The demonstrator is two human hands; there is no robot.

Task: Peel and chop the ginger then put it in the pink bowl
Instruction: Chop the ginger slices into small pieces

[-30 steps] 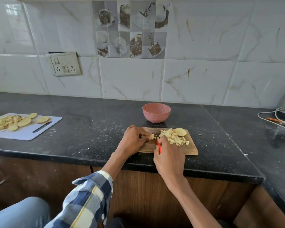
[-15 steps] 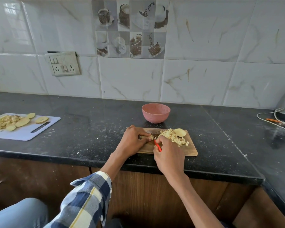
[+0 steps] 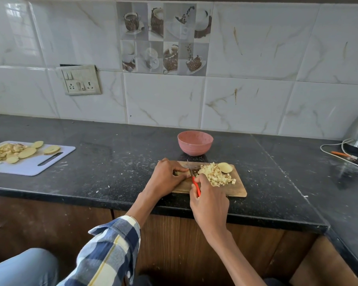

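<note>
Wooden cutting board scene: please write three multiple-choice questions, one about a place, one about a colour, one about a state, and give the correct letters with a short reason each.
1. Where does the pink bowl stand relative to the wooden cutting board?
A. Behind it, nearer the wall
B. On top of it
C. To its left, on the white board

2. What colour is the knife handle?
A. Black
B. Red
C. Green

3. What does the pink bowl hold now?
A. All the chopped ginger
B. Water
C. Nothing visible

Answers:
1. A: the bowl stands on the counter between the board and the tiled wall.
2. B: red shows where the right hand grips it.
3. C: its inside looks bare, while the chopped ginger lies heaped on the board and the left hand holds a piece down.
</note>
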